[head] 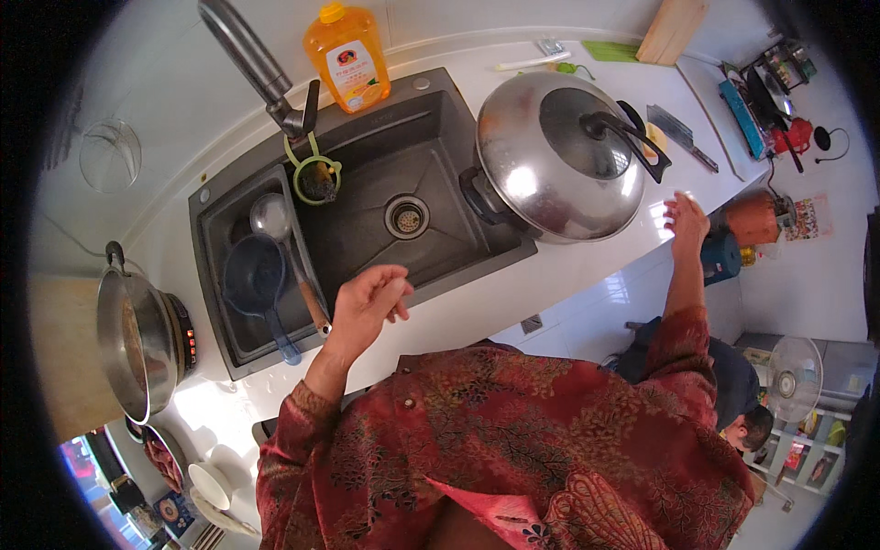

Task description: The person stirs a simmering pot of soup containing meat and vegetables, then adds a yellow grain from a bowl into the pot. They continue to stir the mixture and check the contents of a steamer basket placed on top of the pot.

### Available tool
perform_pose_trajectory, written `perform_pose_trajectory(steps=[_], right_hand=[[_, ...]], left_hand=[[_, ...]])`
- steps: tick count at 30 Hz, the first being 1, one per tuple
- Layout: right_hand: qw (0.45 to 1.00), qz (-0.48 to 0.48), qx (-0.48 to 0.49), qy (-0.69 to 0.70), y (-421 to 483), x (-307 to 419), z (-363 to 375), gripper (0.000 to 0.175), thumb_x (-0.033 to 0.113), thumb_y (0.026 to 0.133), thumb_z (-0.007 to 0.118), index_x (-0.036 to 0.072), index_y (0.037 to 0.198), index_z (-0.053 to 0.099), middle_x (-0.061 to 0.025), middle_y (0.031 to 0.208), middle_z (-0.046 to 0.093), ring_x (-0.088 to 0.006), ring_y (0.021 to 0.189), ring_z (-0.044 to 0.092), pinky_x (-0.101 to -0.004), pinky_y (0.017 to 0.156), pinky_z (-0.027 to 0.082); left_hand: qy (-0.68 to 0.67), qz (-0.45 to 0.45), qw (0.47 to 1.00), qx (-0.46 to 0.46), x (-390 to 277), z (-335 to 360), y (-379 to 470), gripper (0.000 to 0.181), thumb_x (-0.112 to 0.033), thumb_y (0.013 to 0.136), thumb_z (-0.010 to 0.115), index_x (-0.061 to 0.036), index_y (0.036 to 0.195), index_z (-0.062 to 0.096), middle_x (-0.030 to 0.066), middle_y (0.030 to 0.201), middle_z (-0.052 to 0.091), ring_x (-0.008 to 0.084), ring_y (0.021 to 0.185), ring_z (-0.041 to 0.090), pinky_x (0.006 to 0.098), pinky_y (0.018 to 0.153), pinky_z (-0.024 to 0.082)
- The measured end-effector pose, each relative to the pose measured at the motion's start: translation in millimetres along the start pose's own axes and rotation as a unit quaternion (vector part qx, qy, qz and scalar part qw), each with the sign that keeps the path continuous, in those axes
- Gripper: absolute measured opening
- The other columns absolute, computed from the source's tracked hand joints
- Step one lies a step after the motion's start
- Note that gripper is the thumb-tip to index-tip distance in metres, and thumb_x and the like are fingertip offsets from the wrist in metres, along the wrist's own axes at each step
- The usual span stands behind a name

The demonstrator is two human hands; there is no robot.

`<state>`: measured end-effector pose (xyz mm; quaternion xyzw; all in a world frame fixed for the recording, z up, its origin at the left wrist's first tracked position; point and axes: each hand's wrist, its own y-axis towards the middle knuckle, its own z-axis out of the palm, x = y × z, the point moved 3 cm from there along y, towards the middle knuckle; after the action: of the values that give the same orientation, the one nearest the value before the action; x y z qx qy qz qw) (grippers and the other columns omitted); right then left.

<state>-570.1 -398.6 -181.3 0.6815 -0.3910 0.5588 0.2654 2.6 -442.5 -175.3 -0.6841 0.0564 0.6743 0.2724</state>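
My left hand (371, 302) hovers over the front rim of a dark double-bowl sink (440, 282), fingers loosely bent and nothing in them. Off the counter's front edge, to the right of a large lidded wok, my right hand (686, 218) is raised with bent fingers, also holding nothing. The domed steel lid (509, 137) covers the wok, whose black side handle (478, 196) juts over the sink. In the sink's smaller left bowl lie a blue plastic water scoop (254, 275) and a steel ladle (271, 216) with a wooden handle. A green strainer (317, 180) hangs below the faucet.
A yellow detergent bottle (349, 62) stands behind the sink beside the faucet (254, 58). A cleaver (677, 134) lies right of the wok. At left, a steel pan (137, 344) sits on a lit cooker (184, 330). Another person (739, 385) is low behind me, near a fan (794, 378).
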Motion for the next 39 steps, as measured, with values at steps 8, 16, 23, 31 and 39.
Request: perform_pose_trajectory(steps=[8,16,23,31,39], right_hand=[[0.958,-0.142,0.203,-0.141,162,3,77,0.032,0.021,0.091,0.059,0.002,0.116,0.065,-0.0086,0.097,0.067,-0.0137,0.082,0.063,-0.0287,0.066,0.051],[0.72,-0.348,0.264,-0.539,297,-52,75,0.028,0.029,0.082,0.062,0.004,0.095,0.064,-0.0157,0.086,0.064,-0.0332,0.084,0.062,-0.0451,0.074,0.048],[0.904,-0.131,0.328,-0.241,233,-3,129,0.031,0.029,0.086,0.064,0.004,0.104,0.067,-0.0123,0.089,0.066,-0.0234,0.081,0.061,-0.0358,0.068,0.049],[0.876,-0.214,0.326,-0.284,324,-53,107,0.037,0.033,0.097,0.046,0.001,0.098,0.064,-0.0194,0.086,0.066,-0.035,0.078,0.061,-0.0467,0.072,0.045],[0.889,-0.223,0.268,-0.297,253,-10,106,0.03,0.024,0.096,0.053,-0.002,0.106,0.065,-0.0086,0.089,0.066,-0.0201,0.082,0.057,-0.0346,0.076,0.044]], left_hand=[[-0.093,-0.095,0.991,-0.008,-11,43,90,0.034,-0.031,0.098,0.054,0.0001,0.111,0.059,0.0109,0.096,0.066,0.0154,0.069,0.064,0.0256,0.054,0.049],[-0.081,-0.07,0.994,0.002,-7,79,132,0.031,-0.025,0.093,0.059,0.0057,0.094,0.06,0.0111,0.07,0.063,0.0165,0.053,0.063,0.0284,0.04,0.046],[-0.124,-0.07,0.987,-0.075,12,89,134,0.028,-0.02,0.087,0.066,0.0061,0.084,0.057,0.0109,0.065,0.059,0.0174,0.048,0.06,0.0307,0.036,0.041],[-0.108,-0.05,0.992,-0.042,2,91,148,0.027,-0.017,0.085,0.066,0.0067,0.081,0.054,0.0116,0.061,0.058,0.0184,0.046,0.058,0.032,0.036,0.041],[-0.12,-0.049,0.99,-0.06,-9,78,114,0.026,-0.016,0.09,0.062,0.0084,0.084,0.055,0.0122,0.063,0.059,0.0172,0.046,0.057,0.0304,0.04,0.047]])
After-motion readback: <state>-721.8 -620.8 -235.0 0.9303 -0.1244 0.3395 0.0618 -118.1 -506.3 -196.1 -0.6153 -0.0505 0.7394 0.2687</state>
